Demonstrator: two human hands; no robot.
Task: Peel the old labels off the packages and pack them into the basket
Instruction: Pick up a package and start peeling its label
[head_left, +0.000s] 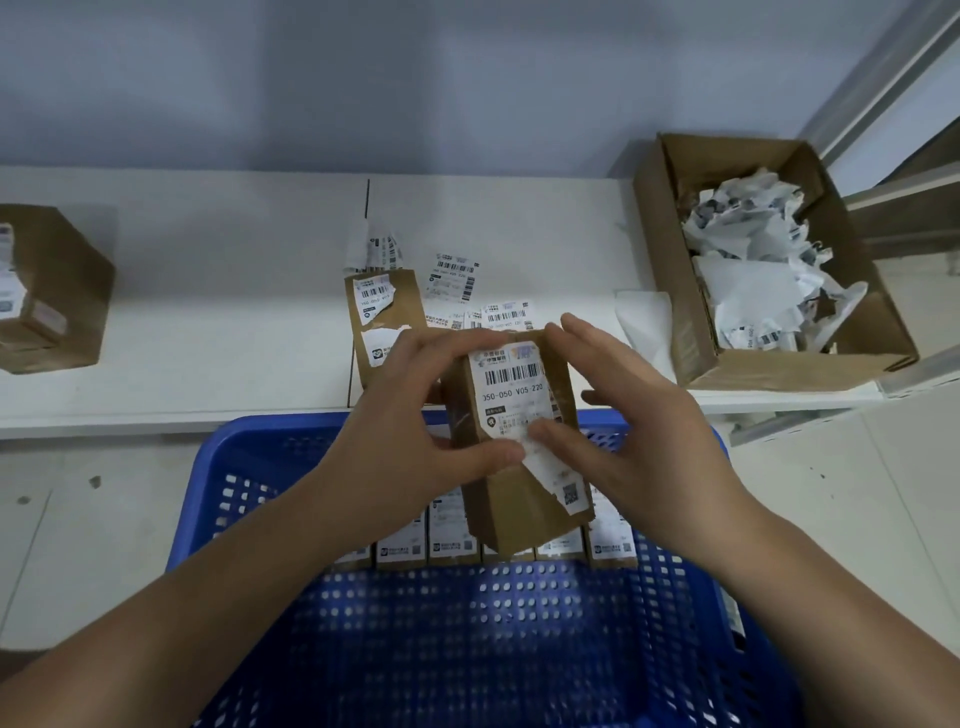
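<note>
Held above the blue basket (249, 462), off the tabletop's (208, 312) near edge: brown package (519, 509), gripped by left hand (415, 415); right hand (639, 415), fingers (587, 338) spread, thumb on half-peeled label (511, 387).

blue perforated basket (270, 467), brown package (519, 519)
</note>
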